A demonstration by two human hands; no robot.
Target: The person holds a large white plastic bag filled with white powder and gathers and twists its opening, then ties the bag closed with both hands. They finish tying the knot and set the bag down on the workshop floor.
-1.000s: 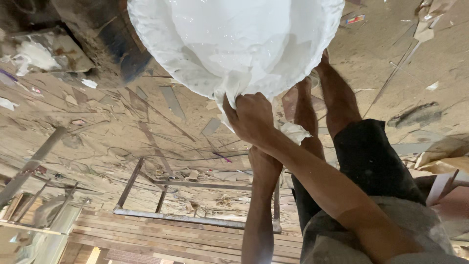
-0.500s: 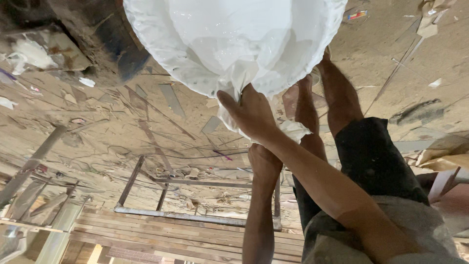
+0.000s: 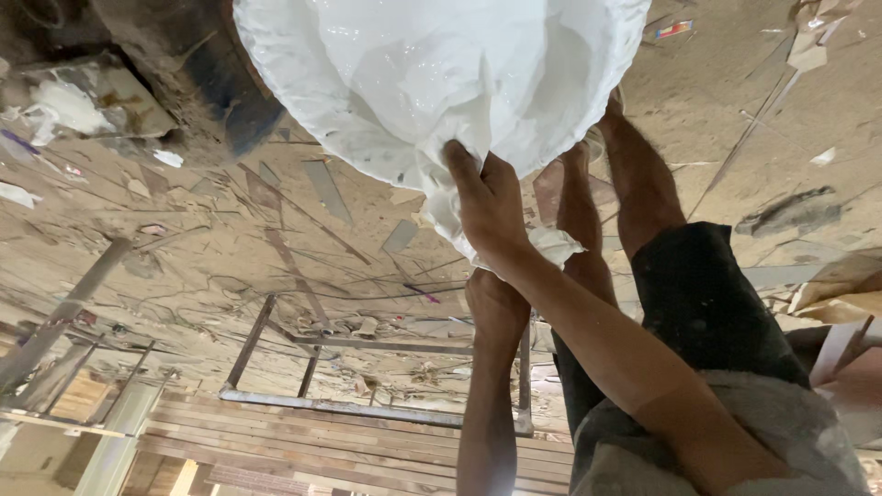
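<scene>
A large, bulging white sack (image 3: 432, 83) fills the top of the view, its cloth gathered into a twisted neck. My right hand (image 3: 487, 207) is closed around that gathered neck. My left hand (image 3: 496, 308) sits just behind it as a fist, on the loose white end of the cloth (image 3: 556, 246). Both forearms reach in from the bottom edge. My bare legs (image 3: 634, 174) and dark shorts (image 3: 707, 303) stand to the right of the sack.
The dusty ground is littered with scraps and paper (image 3: 64, 110). A rectangular metal frame (image 3: 367, 404) lies on it beside wooden planks (image 3: 349, 450). A dark curved object (image 3: 220, 83) lies at upper left, with pipes (image 3: 64, 312) at left.
The sack and my right hand have drifted slightly to the right. Both hands keep the same hold on the gathered cloth.
</scene>
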